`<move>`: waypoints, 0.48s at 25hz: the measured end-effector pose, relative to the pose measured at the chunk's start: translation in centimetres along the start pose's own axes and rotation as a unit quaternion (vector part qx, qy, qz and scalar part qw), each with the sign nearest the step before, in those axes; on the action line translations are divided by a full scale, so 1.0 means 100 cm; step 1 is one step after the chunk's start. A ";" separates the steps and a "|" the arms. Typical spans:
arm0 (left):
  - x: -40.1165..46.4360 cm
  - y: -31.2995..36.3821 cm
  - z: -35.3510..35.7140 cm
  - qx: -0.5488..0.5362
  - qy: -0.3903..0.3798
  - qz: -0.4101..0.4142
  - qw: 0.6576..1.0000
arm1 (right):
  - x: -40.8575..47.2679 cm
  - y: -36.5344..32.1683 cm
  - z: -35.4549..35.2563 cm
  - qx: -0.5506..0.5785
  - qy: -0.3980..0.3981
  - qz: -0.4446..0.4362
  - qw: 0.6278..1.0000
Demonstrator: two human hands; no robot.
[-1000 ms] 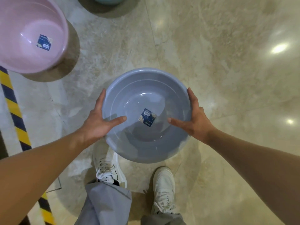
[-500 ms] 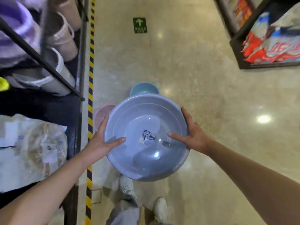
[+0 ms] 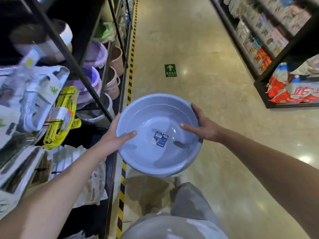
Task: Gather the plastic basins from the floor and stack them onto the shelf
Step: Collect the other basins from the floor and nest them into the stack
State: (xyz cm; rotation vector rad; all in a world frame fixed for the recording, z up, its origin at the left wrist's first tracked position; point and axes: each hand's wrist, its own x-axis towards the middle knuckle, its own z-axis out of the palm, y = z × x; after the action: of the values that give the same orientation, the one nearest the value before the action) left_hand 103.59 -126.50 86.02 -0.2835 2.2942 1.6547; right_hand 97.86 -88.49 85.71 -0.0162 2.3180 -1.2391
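I hold a grey-blue plastic basin up in front of me over the aisle floor, its mouth facing me and a blue label stuck inside. My left hand grips its left rim, thumb inside the bowl. My right hand grips the right rim the same way. The black metal shelf stands just to the left of the basin, holding purple and beige buckets. No other floor basin shows in this view.
Yellow hangers and packaged goods fill the near left shelf. A yellow-black hazard stripe runs along the shelf foot. A green exit sticker lies on the marble floor. Another black shelf with red packs lines the right side.
I have lifted the basin from the floor and straightened up; the view rose from the floor to the aisle. The pink and light-blue basins have passed out of view. Both hands keep their grip.
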 end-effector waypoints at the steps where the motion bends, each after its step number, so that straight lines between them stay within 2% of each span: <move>1: 0.006 -0.003 -0.004 -0.003 0.007 -0.007 1.000 | 0.012 -0.003 0.003 0.001 -0.012 -0.003 1.000; 7: 0.079 -0.030 -0.010 -0.029 0.065 -0.070 0.995 | 0.137 -0.010 -0.001 -0.017 -0.095 -0.006 0.995; 9: 0.108 -0.037 -0.005 -0.023 0.076 -0.067 0.995 | 0.180 -0.002 -0.001 -0.017 -0.104 -0.013 0.994; 12: 0.176 -0.072 0.005 0.019 0.090 -0.085 0.992 | 0.260 0.025 0.009 -0.040 -0.132 0.021 0.990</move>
State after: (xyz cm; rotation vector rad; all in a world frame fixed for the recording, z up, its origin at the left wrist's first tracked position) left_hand 89.59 -128.09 73.28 -0.6237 2.3518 1.5545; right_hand 76.16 -93.97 72.24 -0.1486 2.1251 -1.0527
